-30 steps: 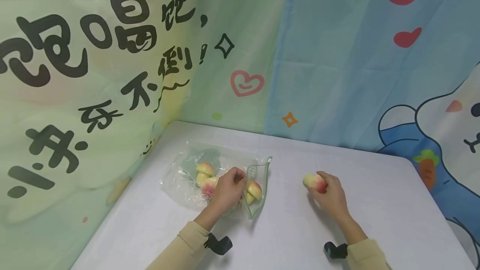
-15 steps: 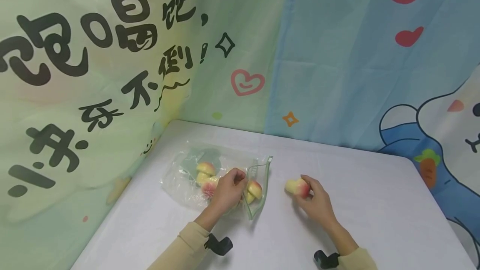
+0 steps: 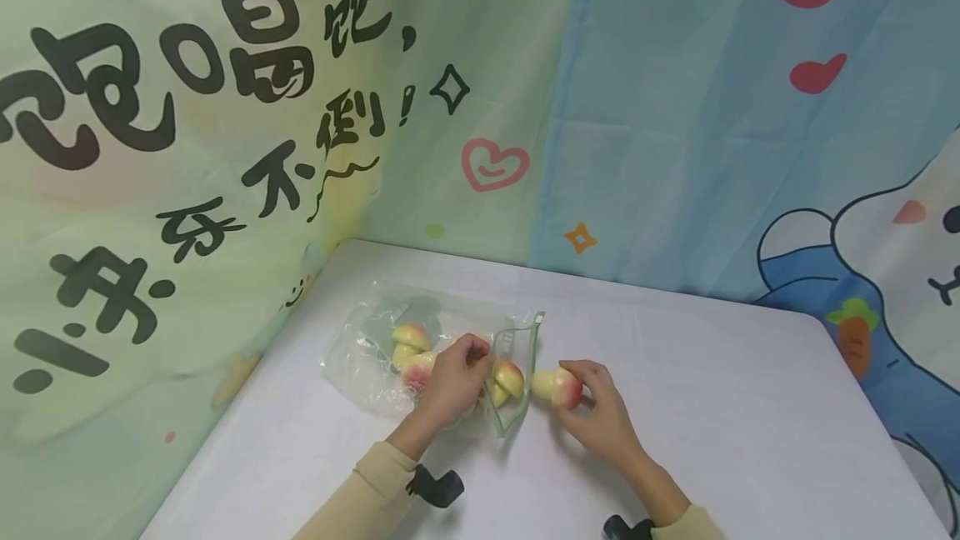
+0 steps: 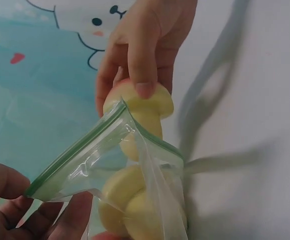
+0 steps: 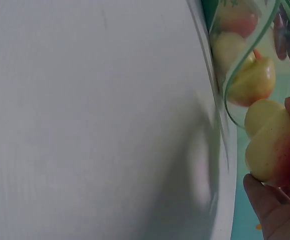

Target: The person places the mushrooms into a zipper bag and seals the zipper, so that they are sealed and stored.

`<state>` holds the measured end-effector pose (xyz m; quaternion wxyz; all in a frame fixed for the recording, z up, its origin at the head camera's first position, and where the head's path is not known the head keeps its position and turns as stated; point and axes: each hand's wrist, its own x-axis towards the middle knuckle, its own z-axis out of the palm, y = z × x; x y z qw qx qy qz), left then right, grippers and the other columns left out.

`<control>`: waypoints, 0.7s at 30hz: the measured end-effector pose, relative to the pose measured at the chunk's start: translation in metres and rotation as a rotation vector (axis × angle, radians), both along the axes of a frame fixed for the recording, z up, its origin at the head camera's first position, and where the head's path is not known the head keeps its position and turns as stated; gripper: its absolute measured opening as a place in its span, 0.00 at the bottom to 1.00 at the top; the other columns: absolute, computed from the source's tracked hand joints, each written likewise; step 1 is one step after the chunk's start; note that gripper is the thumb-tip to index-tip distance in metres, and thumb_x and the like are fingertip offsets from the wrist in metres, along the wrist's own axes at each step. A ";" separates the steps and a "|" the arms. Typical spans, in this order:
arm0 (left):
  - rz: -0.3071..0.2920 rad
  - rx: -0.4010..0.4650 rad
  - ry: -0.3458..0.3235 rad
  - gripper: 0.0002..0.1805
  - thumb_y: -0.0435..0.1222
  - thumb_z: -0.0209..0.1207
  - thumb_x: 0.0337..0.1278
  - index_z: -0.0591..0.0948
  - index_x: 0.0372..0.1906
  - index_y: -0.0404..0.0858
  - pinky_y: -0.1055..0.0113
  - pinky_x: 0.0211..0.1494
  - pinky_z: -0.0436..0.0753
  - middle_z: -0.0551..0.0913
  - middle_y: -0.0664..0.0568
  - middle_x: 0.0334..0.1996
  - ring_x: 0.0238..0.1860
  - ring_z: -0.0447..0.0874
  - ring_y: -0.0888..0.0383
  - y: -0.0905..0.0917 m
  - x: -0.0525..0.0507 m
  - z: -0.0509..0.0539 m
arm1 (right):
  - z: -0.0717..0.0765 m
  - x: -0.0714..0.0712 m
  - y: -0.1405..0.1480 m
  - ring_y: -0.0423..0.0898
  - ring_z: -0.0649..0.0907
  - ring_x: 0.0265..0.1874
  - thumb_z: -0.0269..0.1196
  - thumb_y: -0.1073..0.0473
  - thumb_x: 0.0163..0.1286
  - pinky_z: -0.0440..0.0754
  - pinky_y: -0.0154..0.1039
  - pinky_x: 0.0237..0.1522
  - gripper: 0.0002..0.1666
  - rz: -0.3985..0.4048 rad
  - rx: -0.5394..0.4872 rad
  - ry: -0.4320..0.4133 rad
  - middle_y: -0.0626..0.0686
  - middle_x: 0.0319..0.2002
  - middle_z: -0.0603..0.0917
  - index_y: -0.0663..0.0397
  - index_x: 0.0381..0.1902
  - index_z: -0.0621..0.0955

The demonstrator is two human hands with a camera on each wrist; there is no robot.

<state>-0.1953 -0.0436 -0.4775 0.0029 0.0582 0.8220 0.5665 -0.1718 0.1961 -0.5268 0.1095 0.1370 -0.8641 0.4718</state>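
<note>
A clear zip bag (image 3: 352, 340) with a green-edged mouth lies on its side, the mouth facing right. Inside it are several yellow toy mushrooms (image 3: 510, 379) with reddish caps. My left hand (image 3: 453, 377) pinches the near edge of the bag's mouth, which stands apart in the left wrist view. My right hand (image 3: 600, 415) grips another toy mushroom (image 3: 567, 388) by its red-tinged cap, stem pointing left. That stem is right at the bag's opening; through the plastic in the left wrist view, its tip (image 4: 130, 147) appears just at or inside the mouth.
A white tabletop (image 3: 720, 407) carries everything. Printed cloth hangings (image 3: 675, 148) rise along its back and left edges. A black wrist mount (image 3: 437, 487) sits at the left sleeve, and another (image 3: 628, 528) at the right sleeve.
My right hand has carried its toy mushroom leftward across the table to the bag's mouth. My left hand and the bag have stayed nearly still.
</note>
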 end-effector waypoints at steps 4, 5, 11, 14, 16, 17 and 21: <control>-0.009 -0.019 0.019 0.06 0.34 0.57 0.62 0.79 0.42 0.36 0.68 0.31 0.81 0.83 0.47 0.40 0.35 0.80 0.57 -0.002 0.000 -0.001 | -0.001 0.001 -0.009 0.56 0.78 0.53 0.71 0.74 0.50 0.84 0.46 0.46 0.35 0.035 -0.011 0.001 0.57 0.53 0.73 0.58 0.58 0.76; -0.012 -0.020 0.020 0.06 0.34 0.57 0.62 0.79 0.42 0.36 0.68 0.31 0.81 0.83 0.47 0.40 0.36 0.80 0.57 -0.002 0.000 -0.001 | -0.001 0.001 -0.011 0.56 0.78 0.53 0.71 0.74 0.50 0.84 0.46 0.46 0.36 0.040 -0.013 0.001 0.57 0.53 0.73 0.57 0.58 0.76; -0.016 0.004 -0.013 0.07 0.35 0.57 0.63 0.78 0.43 0.36 0.67 0.29 0.82 0.83 0.47 0.40 0.35 0.80 0.57 -0.003 0.000 -0.002 | 0.001 0.000 -0.025 0.56 0.79 0.52 0.72 0.74 0.50 0.84 0.46 0.45 0.35 0.059 -0.013 0.001 0.58 0.52 0.74 0.61 0.58 0.77; -0.013 0.024 -0.029 0.07 0.35 0.58 0.63 0.78 0.43 0.36 0.67 0.28 0.82 0.83 0.46 0.41 0.32 0.79 0.58 -0.002 0.000 -0.003 | 0.003 -0.003 -0.032 0.55 0.79 0.51 0.72 0.73 0.50 0.84 0.46 0.44 0.35 0.068 0.012 0.005 0.58 0.51 0.75 0.61 0.58 0.77; -0.015 0.040 -0.037 0.07 0.35 0.58 0.63 0.78 0.43 0.36 0.67 0.28 0.82 0.83 0.46 0.41 0.30 0.79 0.59 -0.002 0.000 -0.002 | 0.003 -0.005 -0.037 0.55 0.78 0.51 0.71 0.73 0.50 0.84 0.47 0.43 0.35 0.078 0.024 0.009 0.57 0.51 0.74 0.61 0.58 0.77; -0.017 0.045 -0.038 0.07 0.35 0.58 0.63 0.78 0.43 0.36 0.66 0.27 0.82 0.82 0.46 0.40 0.30 0.79 0.59 -0.002 0.000 -0.002 | 0.004 -0.006 -0.039 0.55 0.78 0.50 0.71 0.73 0.50 0.85 0.47 0.43 0.35 0.084 0.032 0.017 0.57 0.51 0.75 0.60 0.58 0.77; -0.024 0.058 -0.039 0.06 0.34 0.57 0.63 0.78 0.42 0.36 0.66 0.27 0.82 0.82 0.46 0.40 0.30 0.79 0.58 -0.002 0.000 -0.003 | 0.004 -0.009 -0.047 0.54 0.78 0.50 0.72 0.72 0.51 0.84 0.48 0.43 0.34 0.113 0.038 0.023 0.57 0.51 0.75 0.60 0.58 0.77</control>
